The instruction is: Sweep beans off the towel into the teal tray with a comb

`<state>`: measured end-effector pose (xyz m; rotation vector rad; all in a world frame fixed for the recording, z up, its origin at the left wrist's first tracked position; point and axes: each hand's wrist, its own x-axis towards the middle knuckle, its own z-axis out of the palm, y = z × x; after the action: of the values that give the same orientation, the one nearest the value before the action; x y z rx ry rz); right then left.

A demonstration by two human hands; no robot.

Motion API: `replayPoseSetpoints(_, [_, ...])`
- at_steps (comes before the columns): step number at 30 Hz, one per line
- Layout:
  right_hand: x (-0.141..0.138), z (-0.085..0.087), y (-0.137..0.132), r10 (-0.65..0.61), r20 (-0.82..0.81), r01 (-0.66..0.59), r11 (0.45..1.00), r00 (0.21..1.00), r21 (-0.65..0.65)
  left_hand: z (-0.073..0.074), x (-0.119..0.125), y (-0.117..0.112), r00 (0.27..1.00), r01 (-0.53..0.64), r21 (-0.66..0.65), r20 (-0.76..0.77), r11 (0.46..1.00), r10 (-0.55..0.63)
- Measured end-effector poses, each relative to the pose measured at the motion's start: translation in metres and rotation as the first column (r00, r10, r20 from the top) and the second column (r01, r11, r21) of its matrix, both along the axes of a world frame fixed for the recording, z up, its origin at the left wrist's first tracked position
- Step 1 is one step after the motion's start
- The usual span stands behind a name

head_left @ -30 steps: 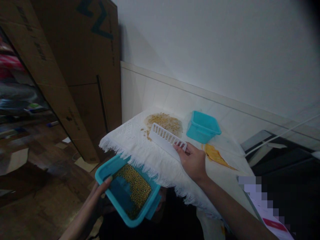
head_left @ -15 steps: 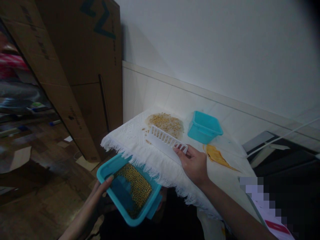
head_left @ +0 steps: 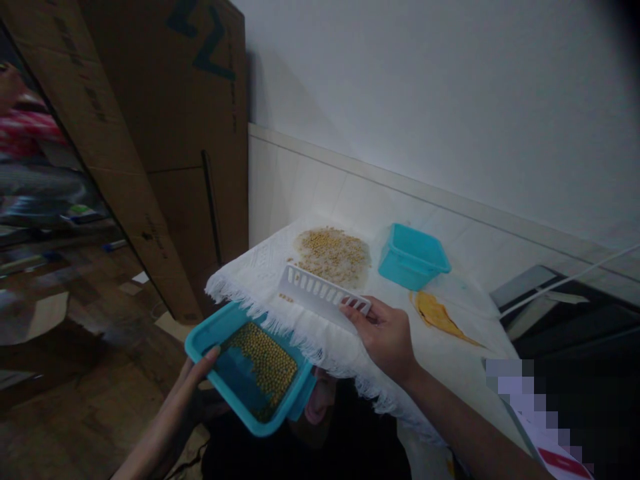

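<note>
My left hand (head_left: 197,380) grips the left rim of a turquoise plastic container (head_left: 207,341), thumb over the edge, just below the table's fringed edge. Yellow soybeans (head_left: 273,363) cover part of its bottom. My right hand (head_left: 387,337) is closed on one end of a white slotted plastic strip (head_left: 320,297), which lies slanted across the white tablecloth (head_left: 245,270) near that edge. A few loose beans (head_left: 286,298) lie by the strip's front side. Behind it spreads a pile of soybeans (head_left: 333,250). The fingers under the container are hidden.
A second turquoise container (head_left: 415,257) stands on the table near the wall, with a crumpled yellow-orange piece (head_left: 440,317) beside it. A tall cardboard box (head_left: 185,200) rises at the left. Dark items and a white cable (head_left: 570,280) are at the right. Another person's red sleeve (head_left: 30,127) shows far left.
My right hand has drawn the slotted strip toward me and slightly left, and a few beans now lie by its front side. The held container has shifted slightly up and left.
</note>
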<state>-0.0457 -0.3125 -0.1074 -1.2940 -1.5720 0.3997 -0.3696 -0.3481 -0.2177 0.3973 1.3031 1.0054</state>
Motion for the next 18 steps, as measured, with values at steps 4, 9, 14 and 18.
replayPoseSetpoints(4, [-0.009,0.01,-0.024,0.067,0.056,-0.066,0.998,0.996,-0.01,0.01,0.004,-0.002,1.0,0.02,-0.012,0.014,1.0,-0.019])
replayPoseSetpoints(9, [-0.01,0.008,-0.018,-0.004,0.017,0.004,1.0,1.0,0.014,0.019,0.007,-0.005,0.999,0.033,-0.003,-0.022,0.999,-0.033])
replayPoseSetpoints(14, [0.0,0.003,0.027,-0.169,0.062,0.163,0.982,0.984,0.097,0.013,0.005,-0.003,0.999,0.038,-0.018,-0.03,0.999,-0.038])
replayPoseSetpoints(18, [0.002,0.0,0.043,-0.201,0.135,0.189,0.977,0.97,0.096,0.001,0.002,0.001,1.0,0.013,-0.036,-0.015,0.999,-0.013])
